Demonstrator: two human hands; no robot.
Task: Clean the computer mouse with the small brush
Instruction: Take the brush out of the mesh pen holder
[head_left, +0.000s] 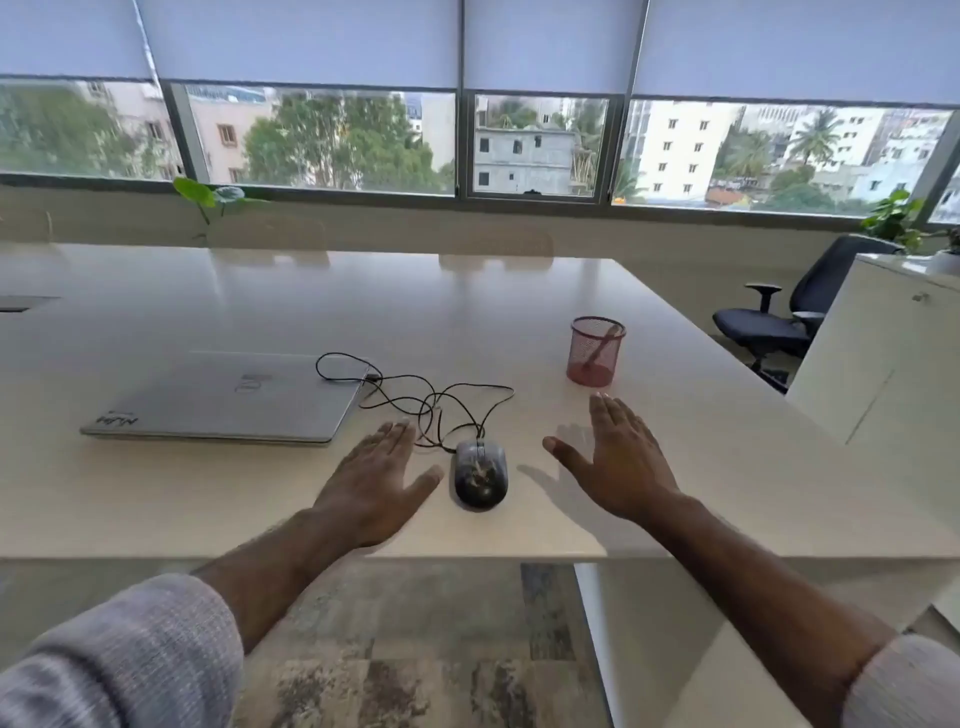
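A black wired computer mouse (480, 477), dusty on top, lies near the front edge of the white table (701, 457). Its black cable (415, 397) loops back toward a closed laptop. The small brush (602, 345) leans inside a red mesh cup (596, 352) at the right, behind the mouse. My left hand (375, 480) rests flat, palm down, just left of the mouse, fingers apart, holding nothing. My right hand (618, 460) hovers open to the right of the mouse, below the cup, also with nothing in it.
A closed silver laptop (228, 397) lies at the left with the mouse cable plugged into its side. A dark office chair (774, 322) and a white cabinet (878, 353) stand to the right of the table. Windows run along the far wall.
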